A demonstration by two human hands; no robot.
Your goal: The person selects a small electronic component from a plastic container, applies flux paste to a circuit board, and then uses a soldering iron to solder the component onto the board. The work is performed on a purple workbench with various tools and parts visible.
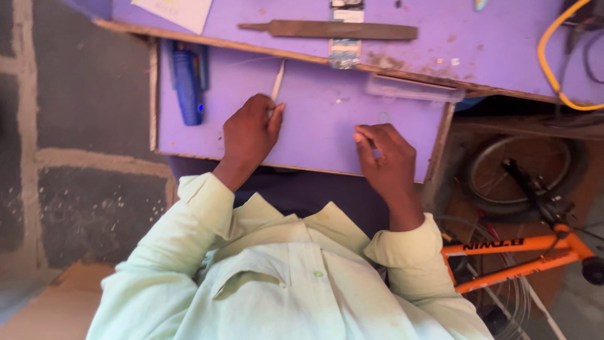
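My left hand (248,133) rests on a purple board (314,135) and pinches the lower end of a thin white stick (277,80) that points away from me. My right hand (387,160) lies on the same board, fingers curled around something small that I cannot make out. A small thin ring (384,117) lies on the board just beyond the right fingertips.
A blue cylindrical tool (187,85) lies at the board's left. A long metal file (330,29) sits on the upper purple bench (440,44), with a yellow cable (547,63) at right. An orange bicycle (528,245) and wheel (519,170) stand at lower right.
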